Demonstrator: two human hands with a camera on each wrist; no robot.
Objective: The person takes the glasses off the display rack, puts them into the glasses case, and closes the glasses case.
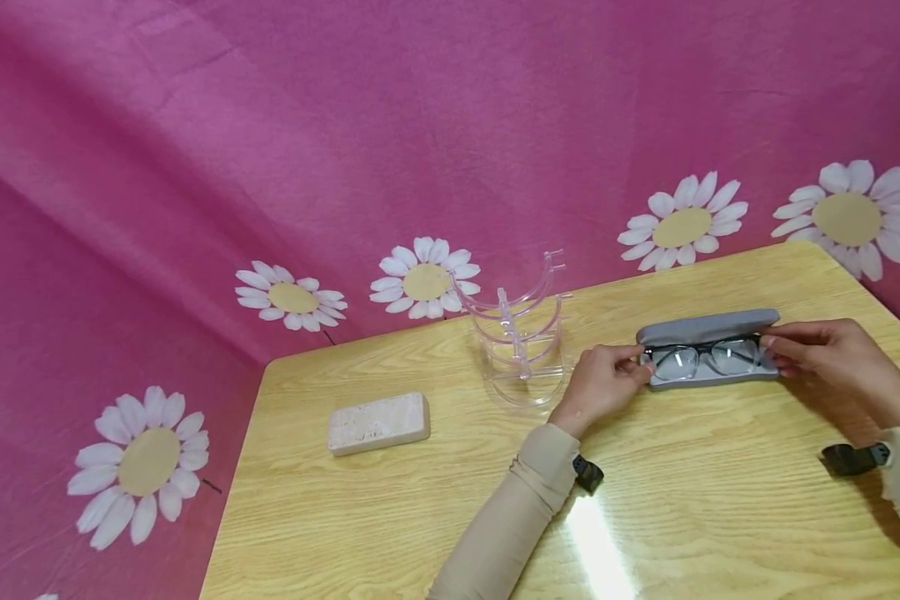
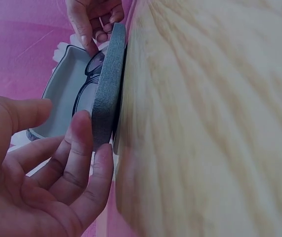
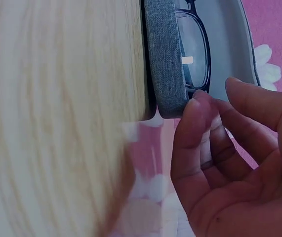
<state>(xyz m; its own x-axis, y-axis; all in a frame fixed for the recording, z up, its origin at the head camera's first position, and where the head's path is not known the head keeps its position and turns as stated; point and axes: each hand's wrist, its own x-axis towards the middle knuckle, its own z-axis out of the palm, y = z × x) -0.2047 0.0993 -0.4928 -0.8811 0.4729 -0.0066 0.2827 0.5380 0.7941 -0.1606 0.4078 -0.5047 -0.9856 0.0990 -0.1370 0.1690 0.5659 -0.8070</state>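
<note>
Black-rimmed eyeglasses (image 1: 701, 360) lie in the open grey glasses case (image 1: 712, 383), lenses facing up toward the head camera. The raised lid (image 1: 708, 325) stands behind them. At the left end, my left hand (image 1: 606, 382) holds the frame's corner with curled fingers right at the case rim; its thumb (image 2: 29, 114) stands apart in the left wrist view. My right hand (image 1: 843, 358) holds the opposite corner of the frame, fingertips (image 3: 202, 103) close against the case's right end. The grey fabric side of the case shows in both wrist views.
A clear tiered display stand (image 1: 521, 350) stands left of my left hand, near the table's back edge. Farther left lies a pale, block-like case (image 1: 378, 423). A pink flowered cloth (image 1: 345, 150) hangs behind the wooden table (image 1: 390, 517).
</note>
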